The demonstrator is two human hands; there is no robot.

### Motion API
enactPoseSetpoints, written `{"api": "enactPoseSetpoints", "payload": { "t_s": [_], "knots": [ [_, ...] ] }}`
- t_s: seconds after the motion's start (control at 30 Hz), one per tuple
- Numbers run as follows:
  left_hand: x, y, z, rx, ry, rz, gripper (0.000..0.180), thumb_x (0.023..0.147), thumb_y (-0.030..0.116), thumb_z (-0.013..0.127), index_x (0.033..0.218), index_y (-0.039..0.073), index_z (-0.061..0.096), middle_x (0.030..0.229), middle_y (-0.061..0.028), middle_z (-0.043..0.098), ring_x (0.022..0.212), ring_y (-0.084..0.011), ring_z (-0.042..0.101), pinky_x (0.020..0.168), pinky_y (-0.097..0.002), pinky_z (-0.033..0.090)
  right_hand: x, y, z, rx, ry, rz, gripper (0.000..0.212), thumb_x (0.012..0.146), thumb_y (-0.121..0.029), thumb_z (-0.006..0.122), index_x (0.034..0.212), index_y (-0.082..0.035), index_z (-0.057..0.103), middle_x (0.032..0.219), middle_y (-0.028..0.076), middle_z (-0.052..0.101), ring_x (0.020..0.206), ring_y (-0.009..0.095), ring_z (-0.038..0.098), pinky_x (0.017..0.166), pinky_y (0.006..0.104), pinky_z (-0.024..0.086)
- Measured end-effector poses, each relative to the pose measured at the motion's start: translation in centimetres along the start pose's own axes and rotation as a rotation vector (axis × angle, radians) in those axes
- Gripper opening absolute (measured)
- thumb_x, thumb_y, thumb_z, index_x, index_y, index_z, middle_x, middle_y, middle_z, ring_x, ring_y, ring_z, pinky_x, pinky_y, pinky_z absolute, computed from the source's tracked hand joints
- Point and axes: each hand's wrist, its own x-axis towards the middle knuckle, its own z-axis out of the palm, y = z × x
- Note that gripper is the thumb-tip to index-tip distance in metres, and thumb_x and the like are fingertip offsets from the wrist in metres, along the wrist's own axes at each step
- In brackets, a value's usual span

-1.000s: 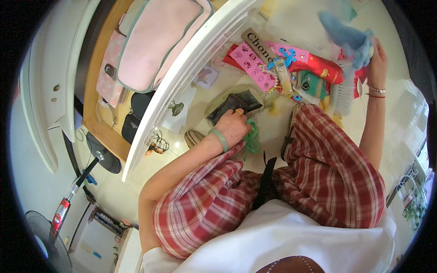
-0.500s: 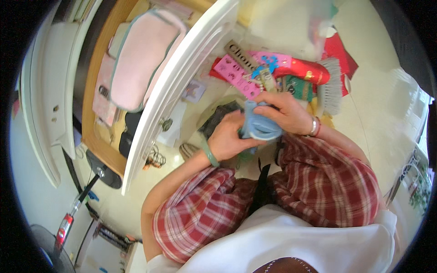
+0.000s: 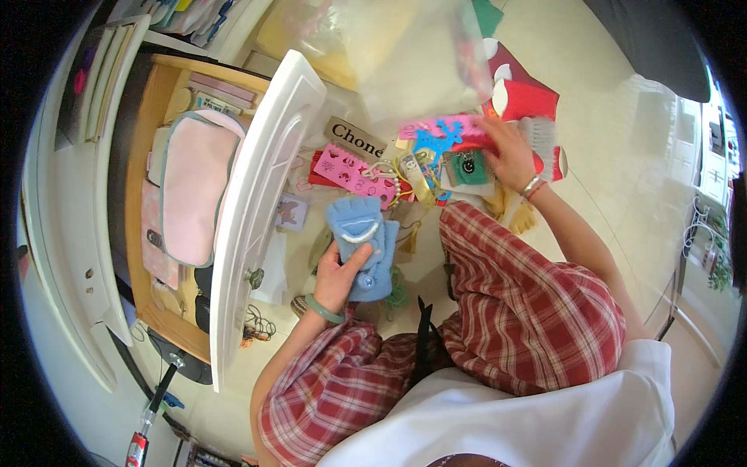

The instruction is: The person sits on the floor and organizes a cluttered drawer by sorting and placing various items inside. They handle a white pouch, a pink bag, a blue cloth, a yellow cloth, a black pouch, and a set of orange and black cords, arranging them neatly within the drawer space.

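A pair of light blue knitted gloves, trimmed with a white curved stripe, is in my left hand, its thumb pressed on top. My right hand reaches over the pile on the floor, its fingers curled round a red roll with a grey fringed end; the hand covers most of the roll. Close to its fingertips lie a blue deer-shaped cutout and a green patterned piece. Left of these are a pink strip with cut-out shapes and a lettered tan strip.
An open drawer stands at the left, with a pink pouch inside. Its white front rises beside my left arm. A clear plastic bag lies beyond the pile. Tangled cord rests below the drawer front.
The blue gloves, held between both hands before, are now in my left hand alone, lower and to the left. My right hand has let go of them and moved up to the red roll.
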Motion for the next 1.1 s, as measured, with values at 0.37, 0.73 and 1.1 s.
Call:
{"api": "enactPoseSetpoints", "payload": {
  "t_s": [0.37,0.73,1.1],
  "knots": [
    [0.4,0.8,0.7,0.029,-0.066,-0.064,0.038,0.090,0.023,0.068,0.120,0.001,0.058,0.110,-0.0046,0.064,0.095,-0.0123,0.061,0.085,-0.0290,0.050,0.8,2.6,-6.3,1.103,-0.406,0.427,0.058,0.092,-0.024,0.063,0.141,-0.006,0.038,0.120,0.010,0.058,0.111,0.021,0.061,0.091,0.0298,0.050],
    [0.0,0.5,0.6,-0.065,-0.038,-0.094,0.037,0.091,0.022,0.067,0.119,0.000,0.057,0.110,-0.0060,0.065,0.095,-0.0121,0.063,0.085,-0.0278,0.051,2.0,2.9,-6.4,1.243,-0.190,0.561,0.045,0.096,-0.024,0.057,0.132,-0.001,0.046,0.123,0.015,0.059,0.101,0.024,0.066,0.079,0.0287,0.055],
    [-0.7,-2.4,-2.8,0.307,-0.085,-0.081,0.038,0.082,0.016,0.068,0.117,0.002,0.060,0.104,-0.0081,0.068,0.092,-0.0166,0.064,0.084,-0.0311,0.051,4.5,-1.2,-5.0,0.055,0.281,-0.084,0.037,0.084,-0.014,0.065,0.120,-0.010,0.060,0.118,0.014,0.062,0.110,0.033,0.057,0.092,0.0424,0.045]
  ]
}}
